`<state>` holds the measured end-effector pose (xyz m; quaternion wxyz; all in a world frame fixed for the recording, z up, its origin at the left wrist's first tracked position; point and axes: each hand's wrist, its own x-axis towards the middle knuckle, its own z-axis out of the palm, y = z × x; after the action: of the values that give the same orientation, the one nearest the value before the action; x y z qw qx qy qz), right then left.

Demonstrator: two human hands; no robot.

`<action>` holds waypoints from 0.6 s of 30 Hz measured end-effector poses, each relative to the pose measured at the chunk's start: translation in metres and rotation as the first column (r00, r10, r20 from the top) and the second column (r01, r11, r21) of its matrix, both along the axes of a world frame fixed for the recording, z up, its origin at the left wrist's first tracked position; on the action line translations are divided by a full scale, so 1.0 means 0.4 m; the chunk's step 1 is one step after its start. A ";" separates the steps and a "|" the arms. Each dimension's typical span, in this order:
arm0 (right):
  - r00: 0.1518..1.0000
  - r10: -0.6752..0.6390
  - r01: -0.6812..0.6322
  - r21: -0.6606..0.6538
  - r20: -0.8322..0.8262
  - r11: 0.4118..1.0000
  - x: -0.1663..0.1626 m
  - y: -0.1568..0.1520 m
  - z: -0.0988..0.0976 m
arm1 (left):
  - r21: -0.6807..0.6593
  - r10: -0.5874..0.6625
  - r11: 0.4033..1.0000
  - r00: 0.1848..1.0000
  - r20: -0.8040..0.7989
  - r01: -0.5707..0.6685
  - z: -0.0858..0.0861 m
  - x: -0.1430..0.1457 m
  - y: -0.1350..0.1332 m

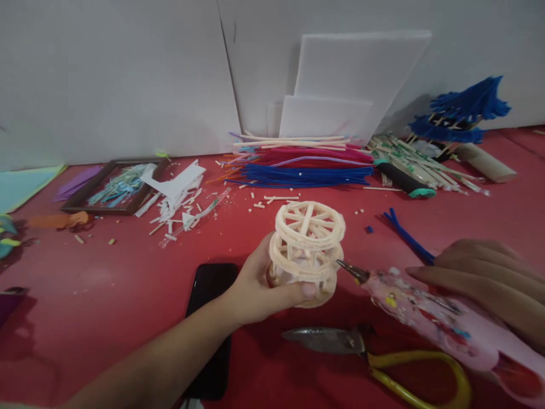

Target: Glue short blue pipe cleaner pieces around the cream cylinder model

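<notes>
Over table (106, 295): one cage (307, 238), one glue gun (430, 315).

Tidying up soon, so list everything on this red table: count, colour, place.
stick cage: one, cream, in left hand
glue gun: one, pink, in right hand, nozzle at the cage
scissors: one pair, yellow handles, front, below the gun
phone: one, black, left of the scissors
pipe cleaners: a pile, blue, red, pink, back centre
foam boards: at least two, white, against the wall
picture frame: one, brown, back left
paper scraps: many, white, beside the frame
left hand: holds the cage
right hand: holds the gun
</notes>
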<state>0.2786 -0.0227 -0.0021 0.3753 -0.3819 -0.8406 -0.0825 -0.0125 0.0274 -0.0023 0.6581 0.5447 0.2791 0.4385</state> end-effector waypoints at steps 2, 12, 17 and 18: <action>1.000 0.001 -0.001 0.011 0.008 1.000 -0.001 0.002 0.004 | -0.005 -0.016 1.000 1.000 0.018 0.016 0.001 0.001 0.000; 0.999 0.035 -0.035 0.022 0.032 0.999 -0.008 -0.002 0.009 | 0.008 -0.018 1.000 1.000 -0.006 0.018 0.005 0.005 0.002; 0.999 0.035 -0.036 0.026 0.016 0.999 -0.005 0.000 0.005 | 0.006 -0.003 1.000 0.999 -0.047 0.003 0.005 0.001 0.001; 0.999 0.036 -0.037 0.029 0.020 0.999 -0.004 0.001 0.005 | 0.006 -0.002 1.000 0.999 -0.052 0.002 0.004 -0.001 0.002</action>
<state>0.2769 -0.0224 -0.0002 0.3742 -0.3601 -0.8497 -0.0914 -0.0128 0.0280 -0.0005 0.6494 0.5583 0.2941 0.4243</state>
